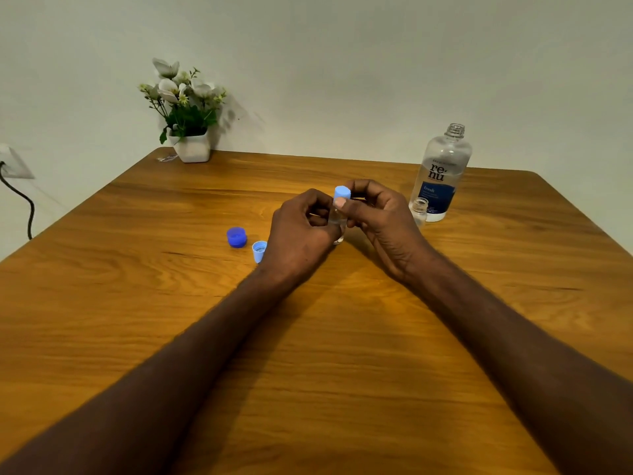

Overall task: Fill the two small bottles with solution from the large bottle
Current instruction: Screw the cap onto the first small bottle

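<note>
A small clear bottle [337, 221] stands upright on the table's middle, gripped around its body by my left hand [301, 231]. My right hand [380, 214] pinches the light blue cap [342, 193] sitting on that bottle's top. A second small clear bottle [419, 210] stands uncapped to the right, just in front of the large clear bottle [442, 173] with a blue label, which is also uncapped. A dark blue cap [236, 236] and a light blue cap [259, 251] lie on the table left of my left hand.
A white pot of artificial flowers [190, 132] stands at the wooden table's [137, 303] far left corner by the wall. A wall socket with a black cable [20, 197] is off the table's left side.
</note>
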A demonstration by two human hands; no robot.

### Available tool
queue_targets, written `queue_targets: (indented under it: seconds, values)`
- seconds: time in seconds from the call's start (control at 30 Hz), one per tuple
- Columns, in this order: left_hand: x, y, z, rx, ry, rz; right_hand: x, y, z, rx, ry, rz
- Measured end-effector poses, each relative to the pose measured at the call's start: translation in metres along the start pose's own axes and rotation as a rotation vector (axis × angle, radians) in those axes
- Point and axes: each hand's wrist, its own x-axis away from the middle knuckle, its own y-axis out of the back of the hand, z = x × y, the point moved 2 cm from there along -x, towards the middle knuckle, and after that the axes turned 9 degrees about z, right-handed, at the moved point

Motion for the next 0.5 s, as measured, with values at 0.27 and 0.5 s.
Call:
queue_targets:
  seconds: [0.27,0.5]
  values:
    - [-0.0002,0.0005,0.0002,-0.002,-0.007,0.000,0.0007,-0.0016,0.0020,0.017,-0.003,0.011]
    - [-0.0011,0.0013,0.0018,0.001,0.006,-0.004,0.0011,-0.0031,0.0025,0.019,-0.004,0.003]
